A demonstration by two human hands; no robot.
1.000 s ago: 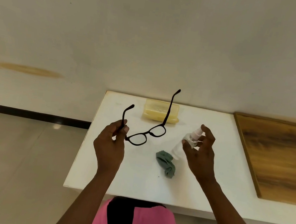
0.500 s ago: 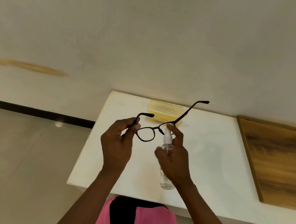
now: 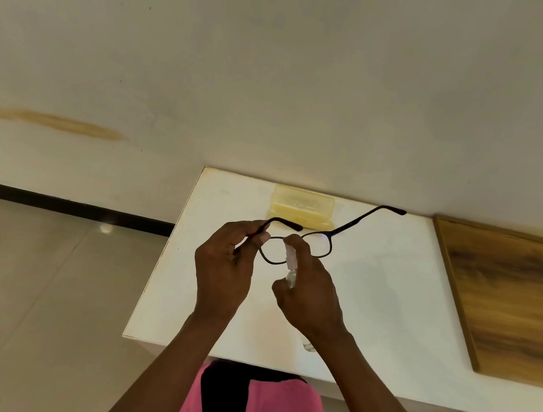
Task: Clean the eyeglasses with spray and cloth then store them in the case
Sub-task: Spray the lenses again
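Note:
My left hand (image 3: 224,268) pinches the left temple of the black-framed eyeglasses (image 3: 321,247), holding them in the air above the white table (image 3: 388,307) with both temples unfolded and pointing away from me. My right hand (image 3: 310,290) grips a small clear spray bottle (image 3: 291,265), its white nozzle right at the lenses and my index finger on top of it. The bottle's base shows below my wrist. A translucent yellow glasses case (image 3: 303,206) lies at the table's far edge by the wall. The cloth is hidden behind my hands.
A wooden board (image 3: 510,299) covers the right part of the table. The wall stands directly behind the table. The tiled floor (image 3: 29,277) lies to the left, past the table's left edge.
My right hand brought the spray bottle from the right up to the lenses. The glasses swung so their temples lie flatter. The green cloth went out of sight behind my hands.

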